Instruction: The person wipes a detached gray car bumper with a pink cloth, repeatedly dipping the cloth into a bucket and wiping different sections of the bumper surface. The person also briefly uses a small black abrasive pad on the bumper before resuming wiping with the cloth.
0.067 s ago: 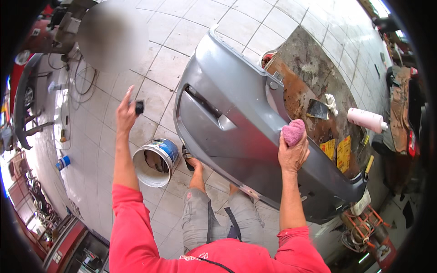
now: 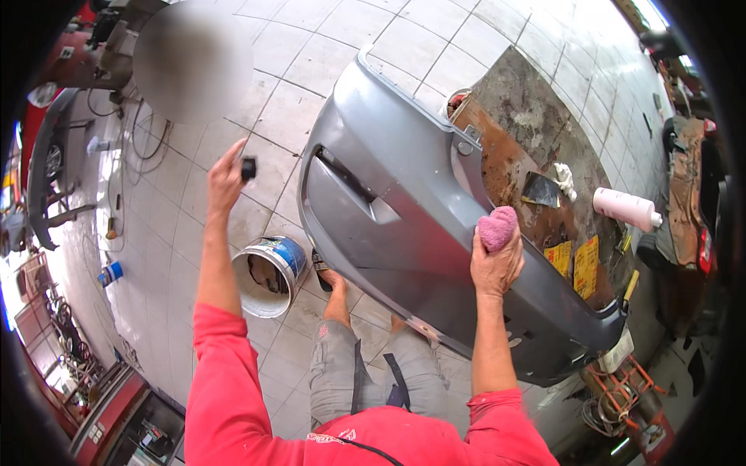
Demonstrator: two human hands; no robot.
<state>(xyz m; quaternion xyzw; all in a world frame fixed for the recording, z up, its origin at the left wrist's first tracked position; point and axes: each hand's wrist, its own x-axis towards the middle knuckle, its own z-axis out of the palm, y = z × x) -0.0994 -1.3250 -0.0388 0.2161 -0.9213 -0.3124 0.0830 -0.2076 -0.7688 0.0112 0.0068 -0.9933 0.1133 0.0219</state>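
Observation:
A grey car bumper [image 2: 404, 194] stands before me, taking up the middle of the view. My right hand [image 2: 497, 268] is closed around a bunched pink cloth [image 2: 497, 228] at the bumper's upper right edge. Raised left of the bumper and apart from it, my left hand [image 2: 225, 180] has its fingertips pointing up. A small black object [image 2: 249, 168], whose kind I cannot make out, is held on that hand's thumb side.
A white bucket [image 2: 266, 307] with a blue label stands by my foot. Beyond the bumper are a brown board [image 2: 513, 155], a white rag [image 2: 566, 180], a pink bottle [image 2: 624, 208] and yellow sheets [image 2: 587, 264]. A blue can [image 2: 110, 273] lies at left.
My left hand has moved a little right and up, and the black object has moved with it. My right hand and the pink cloth have shifted slightly left.

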